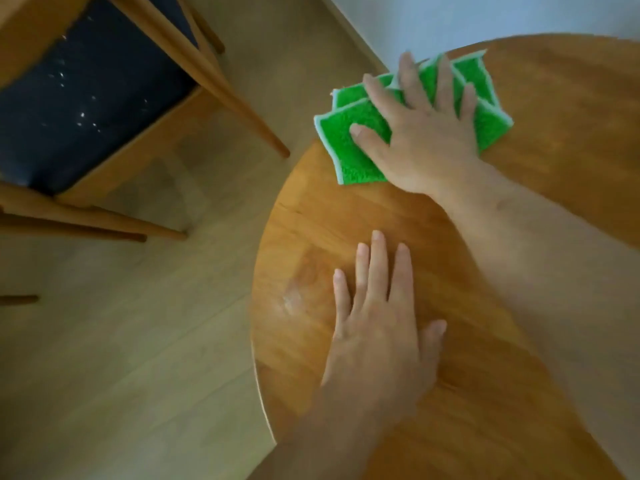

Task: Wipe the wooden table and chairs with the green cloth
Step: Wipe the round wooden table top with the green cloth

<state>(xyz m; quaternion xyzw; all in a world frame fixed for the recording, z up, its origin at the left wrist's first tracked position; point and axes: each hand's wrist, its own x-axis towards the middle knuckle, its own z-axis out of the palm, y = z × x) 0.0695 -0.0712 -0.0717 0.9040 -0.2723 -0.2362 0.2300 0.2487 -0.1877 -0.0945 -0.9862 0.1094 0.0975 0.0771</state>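
The folded green cloth (341, 133) with a pale edge lies on the round wooden table (561, 109), near its far left rim. My right hand (426, 133) presses flat on the cloth with fingers spread and straight. Closer to me, my left hand (377, 327) rests flat on the bare tabletop, fingers straight and together. A whitish smear (291, 299) shows on the wood just left of that hand. A wooden chair (145, 140) with a dark blue seat stands on the floor at upper left.
Light wood flooring (138, 341) fills the left half of the view. The chair's slanted legs (242, 109) reach toward the table's edge. A white wall (485, 15) runs behind the table. Another dark wooden leg tip (19, 299) pokes in at the far left.
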